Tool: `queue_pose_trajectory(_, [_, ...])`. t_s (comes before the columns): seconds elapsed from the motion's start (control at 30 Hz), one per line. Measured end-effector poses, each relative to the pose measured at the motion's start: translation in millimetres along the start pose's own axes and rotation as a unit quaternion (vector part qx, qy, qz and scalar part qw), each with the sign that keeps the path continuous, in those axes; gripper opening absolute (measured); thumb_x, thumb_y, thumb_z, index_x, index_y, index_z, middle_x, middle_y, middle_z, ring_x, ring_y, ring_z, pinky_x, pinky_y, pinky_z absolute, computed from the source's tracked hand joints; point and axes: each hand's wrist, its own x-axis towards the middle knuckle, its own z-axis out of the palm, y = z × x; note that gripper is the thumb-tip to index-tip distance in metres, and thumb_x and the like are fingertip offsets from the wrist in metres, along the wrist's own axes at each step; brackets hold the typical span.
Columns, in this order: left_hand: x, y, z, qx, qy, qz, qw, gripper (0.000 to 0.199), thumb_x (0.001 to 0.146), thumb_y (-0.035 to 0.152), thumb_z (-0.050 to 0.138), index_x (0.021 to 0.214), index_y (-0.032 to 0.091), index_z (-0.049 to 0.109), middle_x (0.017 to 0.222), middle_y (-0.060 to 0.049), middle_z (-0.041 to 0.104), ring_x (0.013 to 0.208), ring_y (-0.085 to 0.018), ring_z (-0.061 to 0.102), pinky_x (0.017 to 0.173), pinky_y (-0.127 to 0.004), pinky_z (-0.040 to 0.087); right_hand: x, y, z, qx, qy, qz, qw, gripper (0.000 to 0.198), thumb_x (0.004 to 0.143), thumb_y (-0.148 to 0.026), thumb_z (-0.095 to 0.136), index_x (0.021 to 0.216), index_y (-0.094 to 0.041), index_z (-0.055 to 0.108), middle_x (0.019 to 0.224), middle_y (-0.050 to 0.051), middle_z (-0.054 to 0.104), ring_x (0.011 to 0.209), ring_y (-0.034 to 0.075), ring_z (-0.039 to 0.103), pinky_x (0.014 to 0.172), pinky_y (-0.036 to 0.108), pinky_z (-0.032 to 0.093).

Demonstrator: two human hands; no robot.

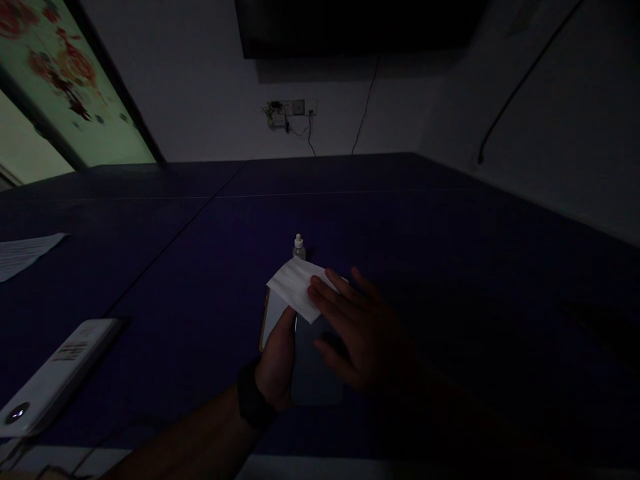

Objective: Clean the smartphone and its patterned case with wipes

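A flat dark slab that looks like a smartphone [317, 373] is gripped in my left hand [277, 360], the thumb along its left edge. Over its upper part lies a white tissue [295, 283], and it sticks out past the left edge. My right hand [357, 327] rests on the tissue with fingers spread and stretched out. Partly hidden behind my left hand and the tissue is a pale flat object with a gold-brown edge [273, 313]. Just beyond the tissue stands a small dropper bottle [299, 248] with a white cap.
The dim room has a dark blue table [400, 227] with seams across it. At the left lie a long white device [63, 370] and a printed sheet [27, 255]. Wall sockets with cables [295, 110] and a black screen [360, 27] are at the far wall.
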Motion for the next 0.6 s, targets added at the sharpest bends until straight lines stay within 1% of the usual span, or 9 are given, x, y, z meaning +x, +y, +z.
queue_pose_trajectory(0.07, [0.1, -1.5, -1.1, 0.003, -0.002, 0.007, 1.0, 0.056, 0.096, 0.054, 0.061, 0.137, 0.016, 0.067, 0.121, -0.011, 0.077, 0.116, -0.03, 0.071, 0.104, -0.038, 0.052, 0.1, -3.9, 0.9, -0.005, -0.005, 0.014, 1.0, 0.06, 0.098, -0.034, 0.05, 0.152, -0.009, 0.048, 0.159, 0.014, 0.051, 0.152, 0.032, 0.039, 0.126, 0.06, 0.026])
queue_pose_trajectory(0.13, [-0.6, -3.7, -2.3, 0.001, 0.0, 0.016, 1.0, 0.056, 0.099, 0.054, 0.058, 0.14, 0.017, 0.065, 0.124, -0.011, 0.076, 0.119, -0.029, 0.07, 0.107, -0.037, 0.05, 0.4, -6.1, 0.2, -0.012, -0.004, 0.023, 1.0, 0.061, 0.098, -0.035, 0.048, 0.153, -0.007, 0.046, 0.16, 0.016, 0.049, 0.154, 0.033, 0.036, 0.124, 0.059, 0.029])
queue_pose_trajectory(0.23, [-2.2, -6.0, -2.8, 0.004, -0.01, 0.033, 0.999, 0.056, 0.1, 0.053, 0.057, 0.144, 0.018, 0.062, 0.13, -0.011, 0.074, 0.125, -0.027, 0.067, 0.111, -0.037, 0.047, 1.0, -6.4, -2.3, -0.024, 0.003, 0.036, 0.999, 0.06, 0.099, -0.034, 0.048, 0.151, -0.005, 0.047, 0.159, 0.018, 0.049, 0.153, 0.034, 0.037, 0.12, 0.058, 0.037])
queue_pose_trajectory(0.33, [-2.6, -5.8, -2.0, 0.008, -0.023, 0.049, 0.999, 0.056, 0.099, 0.053, 0.06, 0.142, 0.017, 0.065, 0.131, -0.011, 0.073, 0.129, -0.028, 0.065, 0.114, -0.037, 0.045, 0.9, -6.2, -3.5, -0.024, 0.015, 0.039, 0.999, 0.058, 0.099, -0.034, 0.049, 0.148, -0.005, 0.051, 0.156, 0.018, 0.053, 0.151, 0.035, 0.041, 0.119, 0.057, 0.038])
queue_pose_trajectory(0.43, [-0.5, -4.5, -0.7, 0.008, 0.01, 0.075, 0.997, 0.053, 0.098, 0.052, 0.061, 0.136, 0.015, 0.069, 0.128, -0.01, 0.075, 0.131, -0.028, 0.064, 0.116, -0.037, 0.043, 0.7, -7.5, -3.3, -0.007, 0.018, 0.02, 1.0, 0.057, 0.098, -0.034, 0.05, 0.146, -0.004, 0.054, 0.154, 0.017, 0.056, 0.15, 0.034, 0.042, 0.119, 0.055, 0.039])
queue_pose_trajectory(0.53, [1.7, -3.7, 0.4, 0.014, 0.058, 0.121, 0.991, 0.048, 0.095, 0.045, 0.067, 0.134, 0.017, 0.07, 0.125, -0.007, 0.076, 0.13, -0.028, 0.064, 0.118, -0.037, 0.041, 1.0, -9.1, -4.1, 0.015, 0.023, -0.005, 1.0, 0.056, 0.097, -0.034, 0.052, 0.144, -0.004, 0.057, 0.153, 0.015, 0.057, 0.15, 0.032, 0.043, 0.119, 0.051, 0.04])
queue_pose_trajectory(0.6, [2.0, -3.5, 0.6, 0.014, 0.069, 0.147, 0.987, 0.048, 0.093, 0.041, 0.071, 0.135, 0.018, 0.069, 0.125, -0.006, 0.077, 0.131, -0.028, 0.063, 0.118, -0.037, 0.042, 1.0, -9.9, -5.4, 0.025, 0.034, -0.016, 0.999, 0.054, 0.096, -0.033, 0.054, 0.142, -0.004, 0.06, 0.152, 0.014, 0.058, 0.149, 0.03, 0.044, 0.119, 0.048, 0.04])
